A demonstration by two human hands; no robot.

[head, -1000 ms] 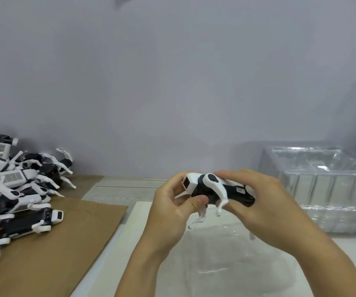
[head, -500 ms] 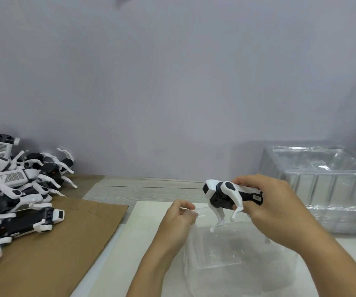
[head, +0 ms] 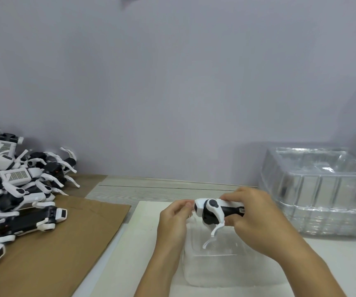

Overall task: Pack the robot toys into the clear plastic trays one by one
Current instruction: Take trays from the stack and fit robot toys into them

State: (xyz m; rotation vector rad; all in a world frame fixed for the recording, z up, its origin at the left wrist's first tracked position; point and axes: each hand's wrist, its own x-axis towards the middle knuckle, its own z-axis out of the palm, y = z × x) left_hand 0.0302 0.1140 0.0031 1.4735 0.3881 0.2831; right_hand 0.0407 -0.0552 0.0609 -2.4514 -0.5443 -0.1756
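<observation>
We held one robot toy (head: 218, 212) just above the clear tray (head: 226, 269) that lay on the white board (head: 149, 228) in front of us. Our right hand (head: 256, 219) gripped the toy's body from the right side of the tray, thumb beneath and fingers curled over its white top, so the toy lay roughly level with its head end pointing left. One white leg hung down from the black shoulder joint toward the tray's open well; whether its tip touched the plastic we could not tell. Our left hand (head: 174, 221) was at the tray's left side, its fingers bent and brought together near the toy's head end, at the tray's far left corner. Whether those fingertips pinched the tray's rim, touched the toy, or held nothing we could not tell.

Well to the left of the tray, a heap of more robot toys (head: 16, 185) lay tangled on brown cardboard (head: 65, 243), black bodies and white legs pointing every way. To the right of the tray and a little farther back stood a stack of clear plastic trays (head: 323, 194), nested one in another. Beyond the tray ran a pale wood-grain tabletop (head: 142, 189), ending at a plain grey wall (head: 172, 93).
</observation>
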